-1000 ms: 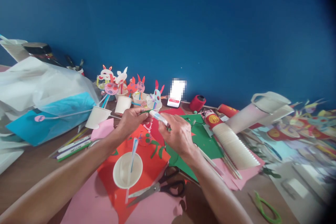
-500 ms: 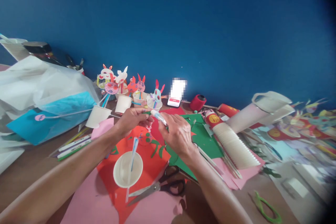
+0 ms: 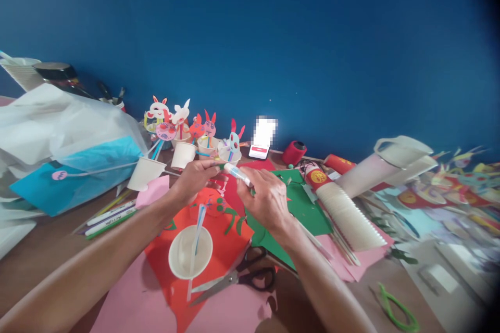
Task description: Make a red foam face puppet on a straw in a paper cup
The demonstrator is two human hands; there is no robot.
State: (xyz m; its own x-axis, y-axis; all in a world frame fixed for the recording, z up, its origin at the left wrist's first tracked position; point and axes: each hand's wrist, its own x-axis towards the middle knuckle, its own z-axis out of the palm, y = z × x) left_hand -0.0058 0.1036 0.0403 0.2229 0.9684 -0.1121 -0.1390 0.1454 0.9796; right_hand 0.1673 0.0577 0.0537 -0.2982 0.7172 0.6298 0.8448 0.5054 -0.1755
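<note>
My right hand (image 3: 265, 195) is wrapped round a white glue stick (image 3: 237, 173) with a blue-marked label, its tip pointing left. Right by that tip, my left hand (image 3: 199, 179) pinches a small green paper piece (image 3: 221, 167), mostly hidden by the fingers. Below the hands, a white paper cup (image 3: 190, 251) stands on an orange paper sheet (image 3: 164, 257), with a blue-and-white straw (image 3: 199, 223) in it. An orange paper face (image 3: 207, 203) shows behind the cup, with green paper cut-outs (image 3: 233, 222) beside it. Scissors (image 3: 230, 278) lie in front, blades pointing left.
Cups with paper animal faces (image 3: 210, 130) line the wall, beside a lit phone (image 3: 260, 151) and a red spool-like item (image 3: 294, 152). To the right are green sheets (image 3: 312, 213), stacked paper cups (image 3: 351, 213) and a pitcher (image 3: 363, 171). Markers (image 3: 109, 221) and a plastic bag (image 3: 66, 119) lie left.
My right hand and the glue stick have shifted slightly right and down. The left fingers have moved a little around the green piece. Everything else stays put.
</note>
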